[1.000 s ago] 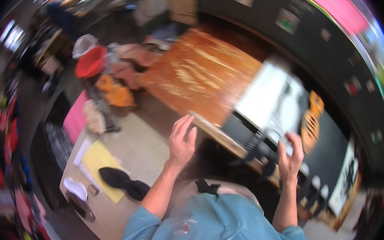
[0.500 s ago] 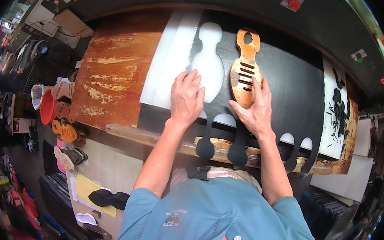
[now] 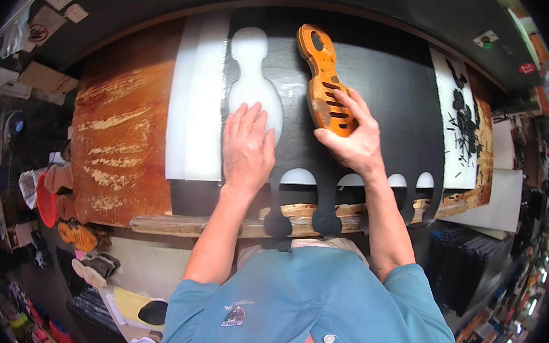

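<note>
My right hand [image 3: 356, 134] grips an orange, sole-shaped cutting die [image 3: 323, 65] by its near end, thumb at the tip and fingers over the slots. The die tilts, its left side wall showing, above a black sheet [image 3: 386, 90]. To its left, a sole-shaped opening in the sheet [image 3: 251, 45] shows white. Over the near part of that opening my left hand [image 3: 248, 146] lies flat, fingers extended, holding nothing. Along the sheet's near edge, rounded cut-outs leave narrow black strips [image 3: 327, 205] hanging toward me.
A white board [image 3: 197, 99] lies beneath the sheet's left side, beside a scuffed brown board [image 3: 122, 119]. Black scraps [image 3: 465, 123] cover a white strip at the right. A wooden rail [image 3: 172, 223] runs along the near edge. Another orange die [image 3: 79, 236] sits lower left, near a red container [image 3: 45, 200].
My right hand has tightened round the die and tilted it, its far end swinging left. My left hand stays flat by the opening. The whole view has shifted.
</note>
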A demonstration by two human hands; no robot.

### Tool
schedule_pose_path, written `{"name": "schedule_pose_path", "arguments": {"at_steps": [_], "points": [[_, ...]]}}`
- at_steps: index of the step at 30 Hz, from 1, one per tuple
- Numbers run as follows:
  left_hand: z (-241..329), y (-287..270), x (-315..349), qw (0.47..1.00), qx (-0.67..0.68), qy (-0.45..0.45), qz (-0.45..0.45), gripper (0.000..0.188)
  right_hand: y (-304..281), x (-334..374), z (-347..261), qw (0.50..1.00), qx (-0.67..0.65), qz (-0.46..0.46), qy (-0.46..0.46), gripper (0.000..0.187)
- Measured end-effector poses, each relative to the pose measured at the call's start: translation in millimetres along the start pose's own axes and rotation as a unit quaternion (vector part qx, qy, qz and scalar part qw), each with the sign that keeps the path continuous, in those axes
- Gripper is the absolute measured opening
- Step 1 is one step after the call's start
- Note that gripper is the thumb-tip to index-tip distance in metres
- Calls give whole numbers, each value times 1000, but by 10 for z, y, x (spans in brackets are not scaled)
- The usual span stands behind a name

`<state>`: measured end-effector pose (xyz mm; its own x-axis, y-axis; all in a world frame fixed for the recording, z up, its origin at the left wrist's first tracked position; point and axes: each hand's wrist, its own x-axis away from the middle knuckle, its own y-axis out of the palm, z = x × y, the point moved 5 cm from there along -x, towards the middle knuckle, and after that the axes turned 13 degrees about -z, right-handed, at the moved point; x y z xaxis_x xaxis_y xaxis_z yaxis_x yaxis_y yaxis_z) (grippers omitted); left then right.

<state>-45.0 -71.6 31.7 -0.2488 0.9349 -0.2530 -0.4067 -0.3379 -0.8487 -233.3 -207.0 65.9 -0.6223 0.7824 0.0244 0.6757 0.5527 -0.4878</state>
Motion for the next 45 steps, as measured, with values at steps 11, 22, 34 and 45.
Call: {"name": "schedule_pose_path", "arguments": {"at_steps": [11,22,34,45], "points": [[-12,26,-14,1000,4,14,-11,39,-1525,1060,40,866,-459,156,-127,102],[34,84,-22,999,-36,-9,-8,38,-2578,811,1362,470,-837,153,-234,97],[75,46,-44,999,-40,-3,20,36,-2510,1081,1435,903,-318,285,44,98],[51,14,-23,1000,-24,2,17,37,-645,633,293,994,-90,41,-50,81]]}}
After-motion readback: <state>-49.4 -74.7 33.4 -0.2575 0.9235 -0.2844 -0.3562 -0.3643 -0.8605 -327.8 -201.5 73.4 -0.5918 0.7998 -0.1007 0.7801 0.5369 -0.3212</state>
